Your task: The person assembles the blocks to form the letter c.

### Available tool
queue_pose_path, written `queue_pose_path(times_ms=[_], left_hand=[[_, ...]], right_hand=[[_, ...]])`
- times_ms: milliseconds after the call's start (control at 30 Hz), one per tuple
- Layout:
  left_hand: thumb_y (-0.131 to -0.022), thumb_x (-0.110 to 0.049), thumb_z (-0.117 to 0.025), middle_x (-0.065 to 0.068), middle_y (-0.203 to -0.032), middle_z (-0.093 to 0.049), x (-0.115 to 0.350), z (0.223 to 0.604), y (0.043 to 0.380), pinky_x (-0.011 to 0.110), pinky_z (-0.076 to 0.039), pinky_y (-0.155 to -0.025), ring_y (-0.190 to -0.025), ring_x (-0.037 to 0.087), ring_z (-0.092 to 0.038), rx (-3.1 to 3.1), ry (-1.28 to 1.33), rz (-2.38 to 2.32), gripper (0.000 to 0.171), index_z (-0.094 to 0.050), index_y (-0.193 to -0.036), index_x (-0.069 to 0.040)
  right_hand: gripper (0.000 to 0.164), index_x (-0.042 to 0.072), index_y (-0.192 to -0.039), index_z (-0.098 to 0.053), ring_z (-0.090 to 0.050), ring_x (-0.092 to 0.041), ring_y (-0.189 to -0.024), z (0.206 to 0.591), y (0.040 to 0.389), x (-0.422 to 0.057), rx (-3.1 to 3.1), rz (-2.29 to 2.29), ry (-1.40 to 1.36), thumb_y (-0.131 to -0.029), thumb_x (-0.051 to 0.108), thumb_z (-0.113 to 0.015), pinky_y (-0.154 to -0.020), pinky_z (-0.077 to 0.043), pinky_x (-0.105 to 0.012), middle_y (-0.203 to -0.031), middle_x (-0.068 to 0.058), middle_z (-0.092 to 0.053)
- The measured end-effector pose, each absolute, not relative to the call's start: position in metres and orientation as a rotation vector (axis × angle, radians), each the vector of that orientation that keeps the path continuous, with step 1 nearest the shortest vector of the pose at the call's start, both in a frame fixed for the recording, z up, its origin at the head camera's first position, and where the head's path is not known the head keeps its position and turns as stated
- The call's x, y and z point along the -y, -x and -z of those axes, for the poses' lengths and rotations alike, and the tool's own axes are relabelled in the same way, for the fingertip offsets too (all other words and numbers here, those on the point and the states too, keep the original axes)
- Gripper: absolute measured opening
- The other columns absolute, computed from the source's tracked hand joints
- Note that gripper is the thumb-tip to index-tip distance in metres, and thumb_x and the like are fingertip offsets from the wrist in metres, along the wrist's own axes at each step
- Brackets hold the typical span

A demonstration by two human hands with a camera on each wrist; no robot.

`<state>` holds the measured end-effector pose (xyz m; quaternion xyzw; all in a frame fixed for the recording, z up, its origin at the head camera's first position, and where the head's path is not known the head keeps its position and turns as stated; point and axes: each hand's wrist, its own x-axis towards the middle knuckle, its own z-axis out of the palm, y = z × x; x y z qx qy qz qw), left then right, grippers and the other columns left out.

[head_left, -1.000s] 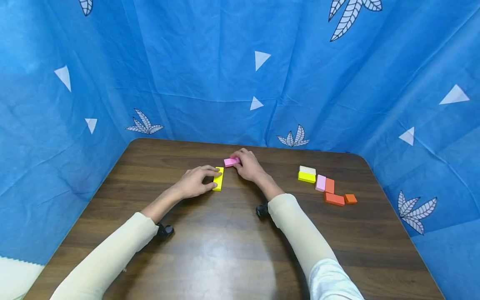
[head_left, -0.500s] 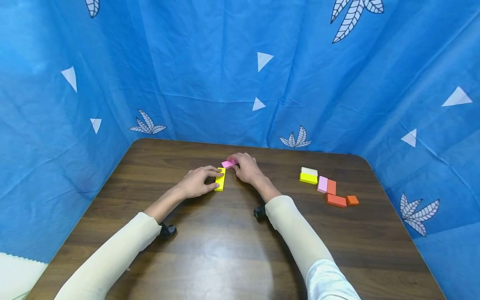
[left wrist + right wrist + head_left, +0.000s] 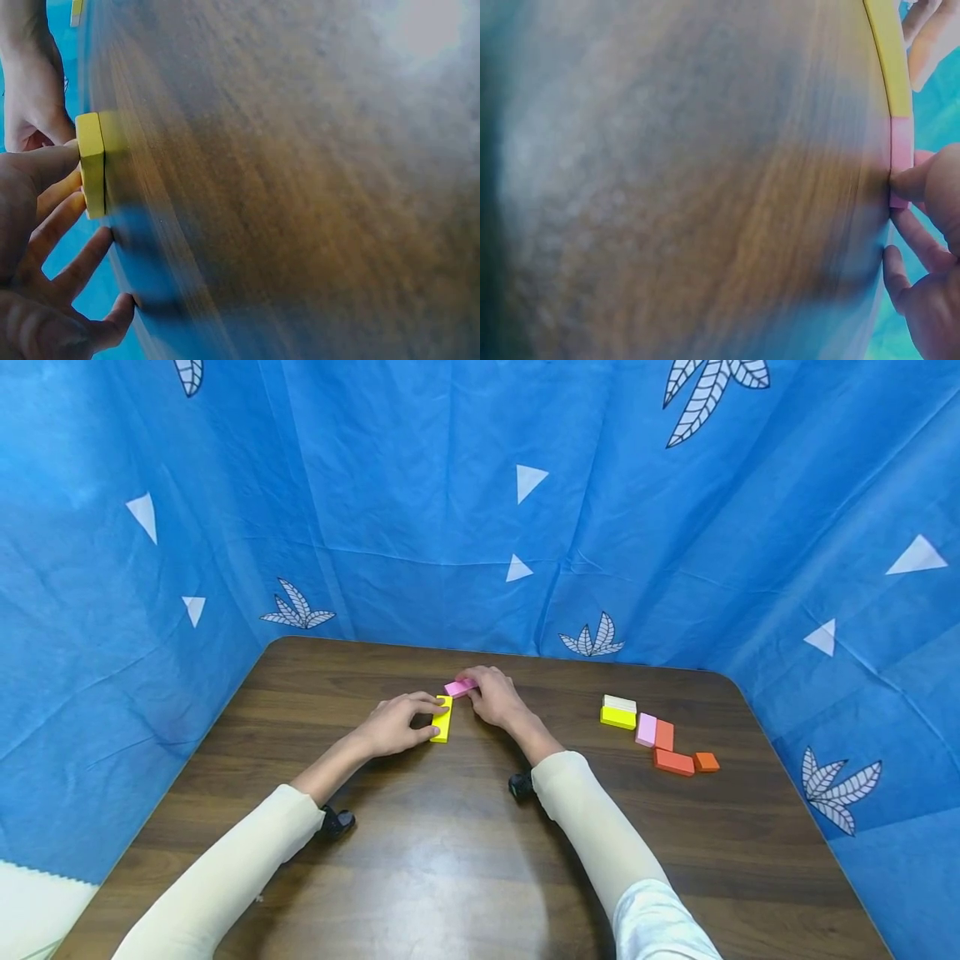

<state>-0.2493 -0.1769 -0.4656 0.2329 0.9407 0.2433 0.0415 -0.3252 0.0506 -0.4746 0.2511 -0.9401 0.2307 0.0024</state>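
Near the middle of the table my left hand (image 3: 393,724) holds a long yellow block (image 3: 443,725) by thumb and fingers, the block lying flat. In the left wrist view the yellow block (image 3: 93,161) sits between the thumb and fingers, with the other fingertips down on the tabletop. My right hand (image 3: 495,695) pinches a pink block (image 3: 455,689), which lies slantwise at the far end of the yellow one. The right wrist view has the pink block (image 3: 901,142) end to end with the yellow block (image 3: 889,60). Fingers cover the pink block's right end.
To the right lie a yellow block (image 3: 618,717) with a cream block (image 3: 619,702) behind it, a pale pink block (image 3: 646,730), two orange-red blocks (image 3: 673,762) and a small orange block (image 3: 706,762). A blue curtain (image 3: 420,527) rises behind the wooden table (image 3: 420,860).
The pink block has shifted slightly left and nearer, turning aslant at the yellow block's far end, with my right hand on it. My left hand keeps its hold. The head view has shifted slightly.
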Motion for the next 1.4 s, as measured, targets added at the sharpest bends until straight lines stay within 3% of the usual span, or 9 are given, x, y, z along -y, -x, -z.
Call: queue_pose_path(times_ms=[167,333,667,1033,1400], left_hand=[[-0.102,-0.031,-0.075,0.006,-0.154,-0.064,0.175,0.465,0.252,0.068,-0.046,-0.113,-0.144,0.034,-0.06,-2.871,-0.704,-0.731,0.045,-0.07,-0.145,-0.019],[-0.101,-0.031,-0.076,0.006,-0.154,-0.065,0.174,0.463,0.251,0.068,-0.046,-0.113,-0.144,0.034,-0.06,-2.863,-0.679,-0.726,0.046,-0.071,-0.145,-0.019],[-0.101,-0.029,-0.076,0.005,-0.155,-0.064,0.176,0.464,0.249,0.07,-0.044,-0.113,-0.144,0.034,-0.06,-2.883,-0.677,-0.715,0.047,-0.07,-0.146,-0.018],[-0.1,-0.03,-0.077,0.008,-0.153,-0.065,0.177,0.461,0.252,0.072,-0.044,-0.112,-0.144,0.038,-0.06,-2.881,-0.68,-0.744,0.045,-0.072,-0.143,-0.018],[-0.101,-0.031,-0.076,0.007,-0.154,-0.064,0.177,0.463,0.25,0.072,-0.043,-0.114,-0.145,0.037,-0.059,-2.871,-0.668,-0.731,0.046,-0.071,-0.145,-0.019]], right_hand=[[0.041,0.017,-0.146,-0.065,-0.057,-0.032,-0.143,0.473,0.324,-0.055,2.936,-0.784,-0.794,-0.106,0.009,-0.066,-0.123,-0.044,-0.058,-0.154,-0.009,-0.06],[0.048,0.016,-0.151,-0.06,-0.055,-0.033,-0.142,0.471,0.321,-0.063,2.95,-0.825,-0.785,-0.104,0.009,-0.068,-0.125,-0.044,-0.052,-0.154,-0.012,-0.055],[0.038,0.011,-0.141,-0.066,-0.06,-0.031,-0.137,0.467,0.31,-0.103,2.914,-0.855,-0.756,-0.103,0.01,-0.071,-0.12,-0.048,-0.05,-0.145,-0.012,-0.06],[0.032,0.013,-0.132,-0.072,-0.054,-0.036,-0.133,0.46,0.299,-0.166,2.92,-0.831,-0.645,-0.101,0.022,-0.076,-0.116,-0.038,-0.059,-0.137,-0.01,-0.068],[0.031,0.009,-0.126,-0.072,-0.052,-0.038,-0.124,0.46,0.277,-0.233,2.892,-0.793,-0.484,-0.099,0.022,-0.079,-0.106,-0.038,-0.062,-0.13,-0.016,-0.069]])
